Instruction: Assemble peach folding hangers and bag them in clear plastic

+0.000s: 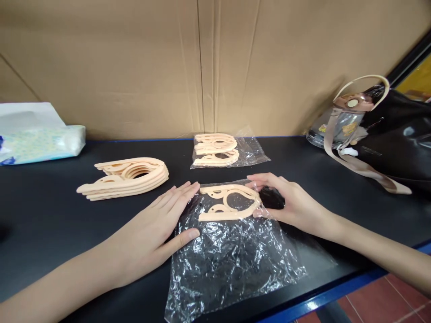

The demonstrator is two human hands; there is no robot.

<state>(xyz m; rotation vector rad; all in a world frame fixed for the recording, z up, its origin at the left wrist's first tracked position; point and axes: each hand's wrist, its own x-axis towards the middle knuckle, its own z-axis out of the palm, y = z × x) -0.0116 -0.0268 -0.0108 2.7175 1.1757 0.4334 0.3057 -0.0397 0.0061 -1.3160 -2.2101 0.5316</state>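
Now we're right in the middle of the tabletop, where a peach folding hanger lies flat at the upper end of a crinkled clear bag, seemingly under the film, its rounded end toward 3 o'clock and its arms toward 9. Over on the near left, the left hand is spread flat and loose, fingertips at the bag's upper-left edge, thumb out over the film, gripping nothing. Across at 3 o'clock, the right hand curves in a C around the hanger's rounded end, fingers above and thumb below; whether it truly pinches hanger or film, I cannot tell. The step in hand looks like settling this hanger in its bag, with slack plastic spilling toward 6 o'clock. And the next move, in my judgement, calls for a steady right hand at the curve and a light left palm smoothing that loose film without dragging the hanger askew. Up at 12 o'clock sits a second bag with hangers inside; at 10 o'clock, a neat stack of hangers lies outside any plastic.
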